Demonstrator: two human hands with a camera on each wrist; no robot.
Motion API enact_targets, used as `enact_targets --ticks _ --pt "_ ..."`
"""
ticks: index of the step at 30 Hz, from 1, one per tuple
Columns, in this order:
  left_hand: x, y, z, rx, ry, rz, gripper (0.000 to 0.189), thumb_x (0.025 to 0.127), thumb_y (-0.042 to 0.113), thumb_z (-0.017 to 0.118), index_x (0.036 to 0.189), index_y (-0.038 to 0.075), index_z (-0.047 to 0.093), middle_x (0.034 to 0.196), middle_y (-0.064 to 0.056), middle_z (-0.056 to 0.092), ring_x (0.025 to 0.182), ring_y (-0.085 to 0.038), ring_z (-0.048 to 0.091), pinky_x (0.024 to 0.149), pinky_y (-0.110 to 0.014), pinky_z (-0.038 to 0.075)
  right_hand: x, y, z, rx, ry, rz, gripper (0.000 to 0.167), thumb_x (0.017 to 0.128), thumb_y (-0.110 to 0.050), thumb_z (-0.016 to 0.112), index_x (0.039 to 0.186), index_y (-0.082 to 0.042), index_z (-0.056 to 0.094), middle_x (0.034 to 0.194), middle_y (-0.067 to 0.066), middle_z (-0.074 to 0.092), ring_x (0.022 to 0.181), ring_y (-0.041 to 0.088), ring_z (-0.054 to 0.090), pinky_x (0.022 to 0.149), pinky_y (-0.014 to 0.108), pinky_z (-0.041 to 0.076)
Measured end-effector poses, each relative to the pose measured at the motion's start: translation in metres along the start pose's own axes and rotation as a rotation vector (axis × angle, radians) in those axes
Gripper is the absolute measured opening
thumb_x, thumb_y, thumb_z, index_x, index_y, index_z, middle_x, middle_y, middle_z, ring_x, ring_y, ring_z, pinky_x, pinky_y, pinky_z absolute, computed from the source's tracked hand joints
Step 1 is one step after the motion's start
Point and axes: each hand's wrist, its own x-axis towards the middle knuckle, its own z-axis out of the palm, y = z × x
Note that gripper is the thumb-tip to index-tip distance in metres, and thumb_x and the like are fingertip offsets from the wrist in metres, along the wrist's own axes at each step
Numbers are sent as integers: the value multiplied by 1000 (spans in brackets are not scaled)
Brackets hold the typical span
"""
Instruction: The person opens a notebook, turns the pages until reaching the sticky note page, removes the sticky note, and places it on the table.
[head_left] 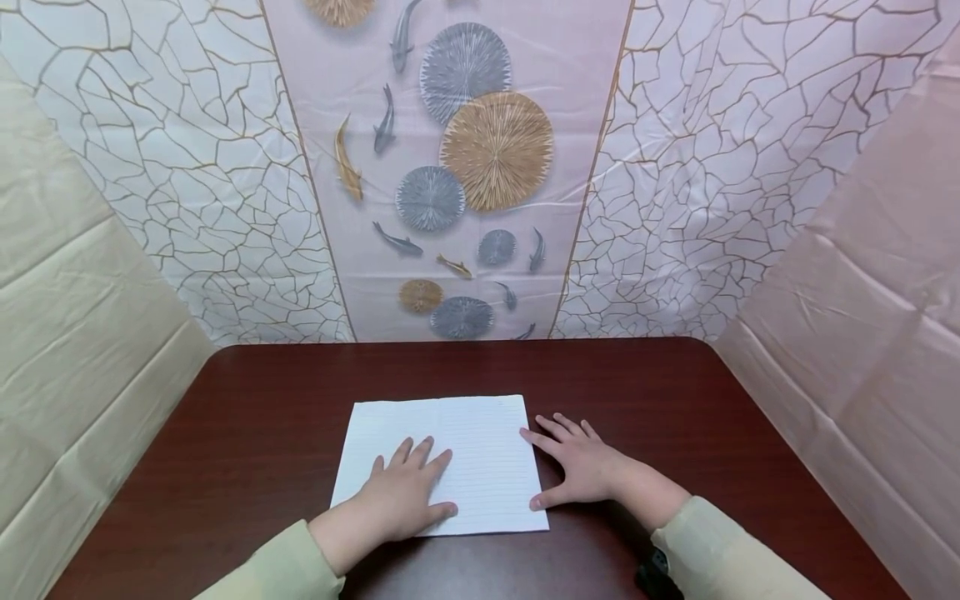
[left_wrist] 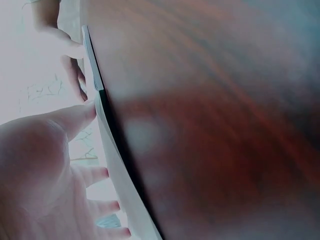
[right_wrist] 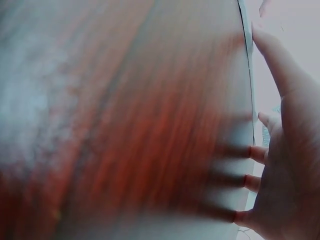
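Note:
An open lined notebook [head_left: 487, 467] lies flat on the dark red-brown table, its ruled right page showing. My left hand [head_left: 401, 500] rests on the left page with fingers spread and the thumb reaching toward the middle fold. In the left wrist view, the fingertips of the left hand [left_wrist: 35, 165] touch the paper. My right hand [head_left: 585, 467] is at the notebook's right edge, thumb and index fingertip right at the page, the other fingers over the table. In the right wrist view, the fingertips of the right hand [right_wrist: 290, 160] meet the tabletop.
The wooden table [head_left: 247, 467] extends on both sides of the notebook. Behind it hangs a patterned cloth [head_left: 495, 150] with fish and round leaves. Plain beige cloths [head_left: 862, 292] slope down along both sides. A black wrist strap [head_left: 658, 571] shows at the right sleeve.

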Motion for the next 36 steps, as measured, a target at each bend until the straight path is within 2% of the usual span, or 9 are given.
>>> enact_targets --ticks 14,22,31,36 --pt "0 0 0 7 -8 7 77 89 60 62 150 18 44 157 -17 33 142 -46 28 102 -75 27 -2 -5 -1 -10 28 -13 115 64 -88 62 157 -29 30 162 12 23 148 41 15 111 70 15" --pt "1 0 -1 2 -11 5 77 88 60 62 150 18 44 157 -16 33 142 -47 28 102 -75 27 -3 -7 -2 6 33 -12 113 65 -84 66 156 -27 32 162 13 24 148 42 16 110 71 15" --pt "2 1 -1 -6 -23 4 77 89 60 62 150 18 44 157 -17 33 142 -47 28 102 -75 26 2 -5 1 -21 29 31 114 62 -91 59 156 -31 32 162 8 24 148 39 17 111 69 17" --pt "2 0 -2 -11 -17 7 76 89 59 62 150 17 45 157 -17 34 142 -47 28 102 -75 27 2 -8 -1 -11 43 32 112 63 -89 61 154 -29 36 161 10 27 147 41 19 110 71 18"
